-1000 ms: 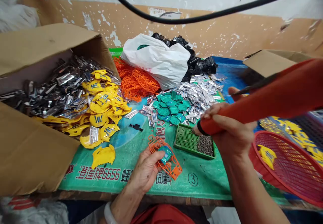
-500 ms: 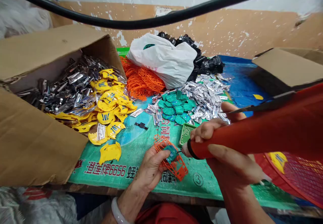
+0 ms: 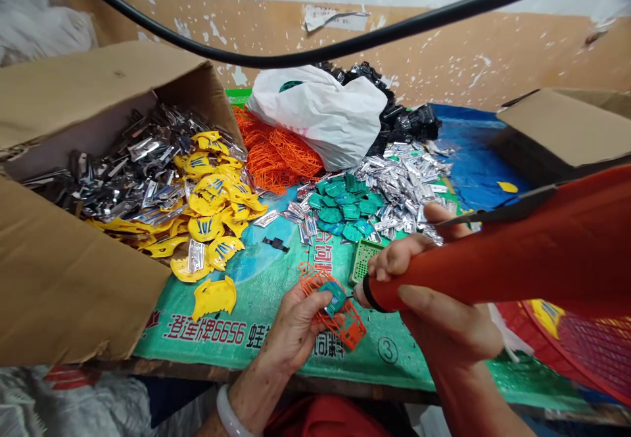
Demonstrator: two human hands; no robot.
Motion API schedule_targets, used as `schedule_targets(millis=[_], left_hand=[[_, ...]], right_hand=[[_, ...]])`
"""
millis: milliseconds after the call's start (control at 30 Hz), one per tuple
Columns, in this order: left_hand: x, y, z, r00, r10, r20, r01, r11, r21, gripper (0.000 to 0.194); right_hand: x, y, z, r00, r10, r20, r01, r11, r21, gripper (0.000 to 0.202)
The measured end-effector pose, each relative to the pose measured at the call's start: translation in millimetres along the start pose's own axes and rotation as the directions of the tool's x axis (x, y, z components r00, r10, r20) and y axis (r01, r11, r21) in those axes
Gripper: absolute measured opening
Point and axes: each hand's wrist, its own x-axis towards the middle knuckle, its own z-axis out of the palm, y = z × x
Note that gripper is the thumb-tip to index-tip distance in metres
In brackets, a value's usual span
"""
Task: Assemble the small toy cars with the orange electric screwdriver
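Note:
Near the table's front edge, my left hand pinches an orange plastic frame together with a teal part lying on it, thumb on top. My right hand is wrapped round a red tool that comes in from the right. The tool's dark tip points left and reaches the right edge of the teal part; whether it touches is too small to tell. Just behind the tip stands a small green basket. A black piece lies on the green sheet to the left.
An open cardboard box spills metal and yellow parts at left. Behind are orange frames, a white bag, teal parts and silver pieces. A red basket is at right; a black cable hangs across.
Both hands keep their holds in nearly the same place. The red tool and my right hand have shifted very slightly left. The view has moved a little, and the cable appears lower.

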Motion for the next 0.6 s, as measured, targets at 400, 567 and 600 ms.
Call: schedule_targets(millis=[400,567,600], left_hand=[[-3.0,0.2,0.3,1.0,0.021,0.006,-0.021,1.0,0.018,0.034],[-4.9,0.2,1.6,1.0,0.026,-0.006,-0.026,1.0,0.0,0.032],[-5.0,0.4,1.9,1.0,0.026,-0.008,-0.026,1.0,-0.001,0.031]], right_hand=[[-2.4,2.1,-0.6,1.0,-0.003,0.013,0.003,0.998,-0.067,0.053],[-6.4,4.8,-2.0,0.999,-0.025,0.037,0.027,0.998,-0.055,0.052],[-7.0,5.8,-2.4,0.998,-0.035,0.043,0.037,0.998,-0.053,0.052]])
